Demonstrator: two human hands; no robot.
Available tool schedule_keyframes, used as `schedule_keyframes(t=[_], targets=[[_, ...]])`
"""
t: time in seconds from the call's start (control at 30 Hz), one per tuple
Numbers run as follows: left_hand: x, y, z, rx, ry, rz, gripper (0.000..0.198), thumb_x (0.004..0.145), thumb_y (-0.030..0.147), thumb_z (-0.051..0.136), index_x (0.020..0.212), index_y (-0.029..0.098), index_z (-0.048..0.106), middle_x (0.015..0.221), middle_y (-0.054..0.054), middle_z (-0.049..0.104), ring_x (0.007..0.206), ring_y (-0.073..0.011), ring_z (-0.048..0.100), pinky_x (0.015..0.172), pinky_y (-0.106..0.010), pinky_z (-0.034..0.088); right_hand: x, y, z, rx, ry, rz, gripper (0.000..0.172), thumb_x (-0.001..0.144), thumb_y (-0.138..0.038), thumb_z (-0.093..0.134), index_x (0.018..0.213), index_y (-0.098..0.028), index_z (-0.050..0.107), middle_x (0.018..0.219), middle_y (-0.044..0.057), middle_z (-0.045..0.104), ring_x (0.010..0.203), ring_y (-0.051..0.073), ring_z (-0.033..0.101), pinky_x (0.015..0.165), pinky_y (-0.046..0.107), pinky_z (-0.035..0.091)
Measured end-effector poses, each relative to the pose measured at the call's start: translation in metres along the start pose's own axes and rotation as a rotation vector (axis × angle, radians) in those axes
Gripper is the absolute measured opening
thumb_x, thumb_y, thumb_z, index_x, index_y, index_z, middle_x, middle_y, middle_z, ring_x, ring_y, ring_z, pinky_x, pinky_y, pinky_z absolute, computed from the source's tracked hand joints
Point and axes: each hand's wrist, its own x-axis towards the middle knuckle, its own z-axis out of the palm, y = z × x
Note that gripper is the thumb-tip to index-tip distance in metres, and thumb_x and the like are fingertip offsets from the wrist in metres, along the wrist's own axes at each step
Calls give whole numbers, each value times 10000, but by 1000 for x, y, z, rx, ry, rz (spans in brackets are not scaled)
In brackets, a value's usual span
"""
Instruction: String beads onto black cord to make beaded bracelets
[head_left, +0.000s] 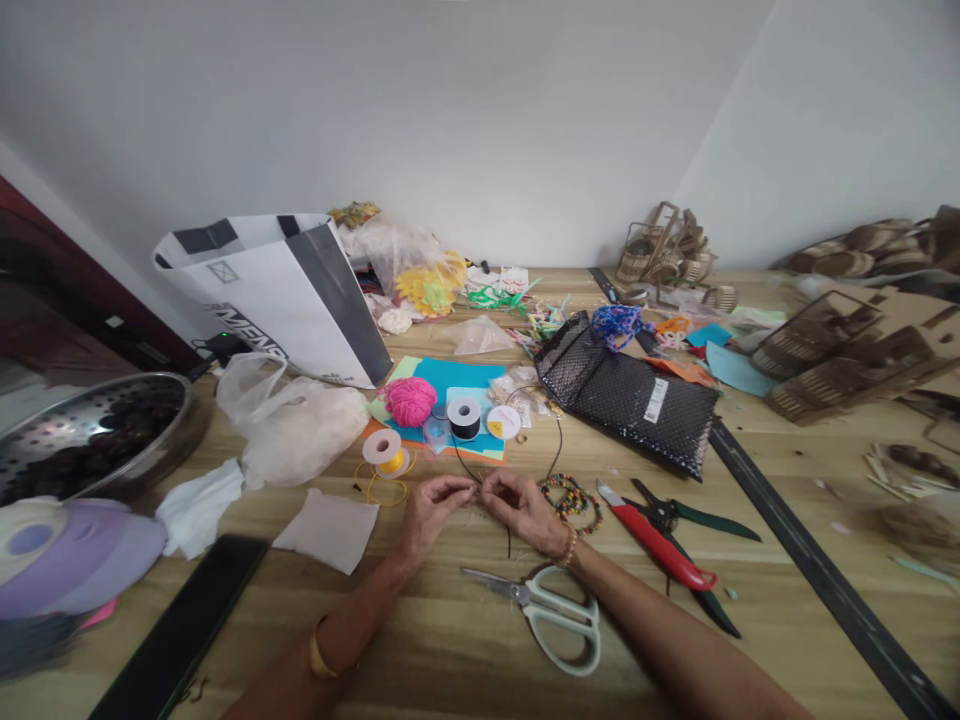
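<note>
My left hand and my right hand meet low over the table, fingertips almost touching. Both are closed in a pinch on a thin black cord; the exact spot between the fingers is too small to make out. One stretch of cord leads up toward a spool of black cord. Another loops beyond my right hand, and a short end hangs below it. Beaded strings lie right beside my right hand. Scissors with pale green handles rest below my hands. A spool of yellow cord stands left of them.
Pink yarn sits on coloured paper sheets. To the right lie a red-handled knife, pruning shears and a black bubble mailer. At left are a paper bag, a plastic bag, a phone and a metal colander.
</note>
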Motion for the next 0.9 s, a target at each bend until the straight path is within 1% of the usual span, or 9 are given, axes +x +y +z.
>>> schedule_keyframes(t=[0.13, 0.3, 0.43, 0.9], targets=[[-2, 1, 0, 34, 10, 37, 199, 645, 284, 747, 784, 142, 743, 752, -65, 757, 702, -196, 702, 715, -307, 571, 0, 1, 0, -7, 1, 1, 236, 882, -365, 557, 782, -153, 582, 727, 14, 578, 665, 128, 497, 592, 229, 373], [-4, 6, 1, 75, 17, 42, 163, 654, 256, 735, 774, 146, 741, 764, -66, 761, 717, -202, 710, 727, -311, 578, 1, 2, -1, -18, -5, -1, 230, 882, -358, 555, 783, -152, 581, 730, 13, 577, 669, 129, 499, 599, 229, 380], [-4, 6, 1, 95, 27, 64, 168, 657, 263, 725, 778, 148, 742, 767, -67, 760, 715, -203, 707, 718, -312, 579, 1, 1, 0, -14, -5, -8, 220, 882, -346, 554, 781, -151, 578, 724, 9, 571, 660, 124, 492, 600, 228, 382], [-5, 7, 3, 181, 55, 112, 116, 662, 229, 708, 744, 165, 759, 753, -59, 759, 690, -179, 679, 672, -260, 540, 1, -3, -1, -28, -15, 24, 258, 879, -389, 560, 780, -151, 580, 702, 7, 554, 630, 115, 469, 570, 222, 361]])
